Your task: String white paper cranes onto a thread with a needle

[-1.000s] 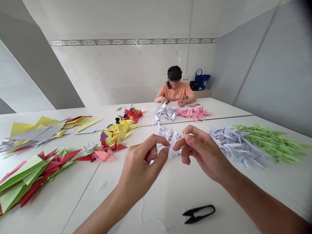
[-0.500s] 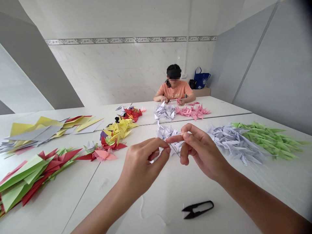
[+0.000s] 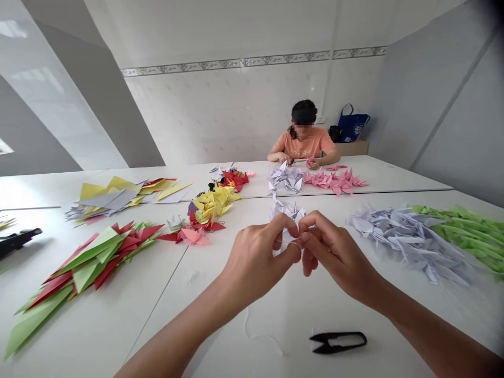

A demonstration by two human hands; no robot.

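Observation:
My left hand (image 3: 262, 257) and my right hand (image 3: 334, 252) meet at the fingertips in front of me, pinching a thin white thread (image 3: 296, 244). A bunch of white paper cranes (image 3: 287, 215) hangs just behind my fingers, partly hidden by them. More of the thread (image 3: 252, 328) trails loosely on the white table (image 3: 98, 320) below my left wrist. Black thread snips (image 3: 338, 342) lie closed on the table near my right forearm, touching neither hand.
Piles of origami cranes in white (image 3: 409, 241), green (image 3: 460, 233), yellow (image 3: 214, 205), red (image 3: 234, 179) and pink (image 3: 334, 181) cover the tables. Folded paper lies at left (image 3: 90, 268). A seated person (image 3: 305, 142) works across the table, before a blue bag (image 3: 352, 124).
My hands have drawn together until their fingertips meet on the thread. The whole scene has shifted right in the picture as my view turned left.

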